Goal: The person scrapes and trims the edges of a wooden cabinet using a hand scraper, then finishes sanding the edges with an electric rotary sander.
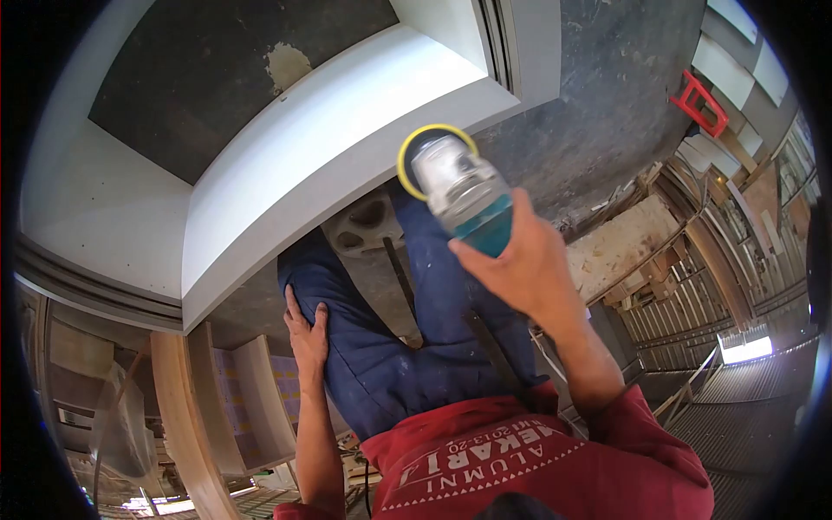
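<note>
My right hand (520,264) is closed round the teal body of an angle grinder (472,204). Its silver head carries a dark round pad with a yellow rim. The pad is by the front edge of a white curved panel frame (347,147); whether they touch I cannot tell. My left hand (308,342) lies on my thigh in dark blue trousers (351,360), fingers apart and holding nothing.
A red plastic stool (698,104) is at the far right, near stacked pale boards (724,69). Wooden planks (693,286) lie along the right side. A wooden board (186,416) stands at lower left, beside a pale box-like frame (260,394). The floor (624,87) is grey.
</note>
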`<move>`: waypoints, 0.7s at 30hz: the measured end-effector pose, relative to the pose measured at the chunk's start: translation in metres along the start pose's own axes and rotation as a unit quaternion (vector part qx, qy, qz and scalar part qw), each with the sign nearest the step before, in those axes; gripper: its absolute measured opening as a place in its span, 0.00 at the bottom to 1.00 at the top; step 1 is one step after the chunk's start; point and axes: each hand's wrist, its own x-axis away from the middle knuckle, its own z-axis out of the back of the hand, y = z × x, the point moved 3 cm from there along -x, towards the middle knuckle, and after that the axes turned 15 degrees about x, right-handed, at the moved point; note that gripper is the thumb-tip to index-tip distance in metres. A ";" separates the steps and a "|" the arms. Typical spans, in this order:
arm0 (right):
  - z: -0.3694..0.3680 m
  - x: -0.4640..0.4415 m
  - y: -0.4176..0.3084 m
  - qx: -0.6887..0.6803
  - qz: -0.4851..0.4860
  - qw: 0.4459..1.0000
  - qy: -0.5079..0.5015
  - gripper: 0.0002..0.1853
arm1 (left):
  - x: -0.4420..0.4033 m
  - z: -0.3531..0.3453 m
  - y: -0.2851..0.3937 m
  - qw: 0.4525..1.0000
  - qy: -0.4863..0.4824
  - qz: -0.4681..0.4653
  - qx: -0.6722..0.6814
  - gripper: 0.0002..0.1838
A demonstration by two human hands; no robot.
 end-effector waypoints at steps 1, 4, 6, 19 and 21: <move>0.006 -0.004 0.007 0.002 0.001 1.000 0.000 0.31 | 0.000 0.000 0.001 1.000 0.001 0.001 -0.003 0.44; 0.024 -0.013 0.027 -0.050 -0.039 0.997 0.038 0.30 | 0.000 -0.002 0.003 1.000 0.005 0.002 -0.007 0.44; 0.027 -0.019 0.037 -0.071 -0.043 0.996 0.043 0.29 | 0.000 -0.002 0.005 1.000 0.007 0.002 -0.008 0.44; -0.009 0.003 -0.021 -0.037 0.013 0.999 -0.020 0.30 | -0.001 0.006 -0.013 0.999 0.025 -0.016 0.025 0.45; -0.019 0.007 -0.037 -0.011 0.021 0.999 -0.035 0.30 | 0.000 0.010 -0.017 0.999 0.026 -0.020 0.036 0.45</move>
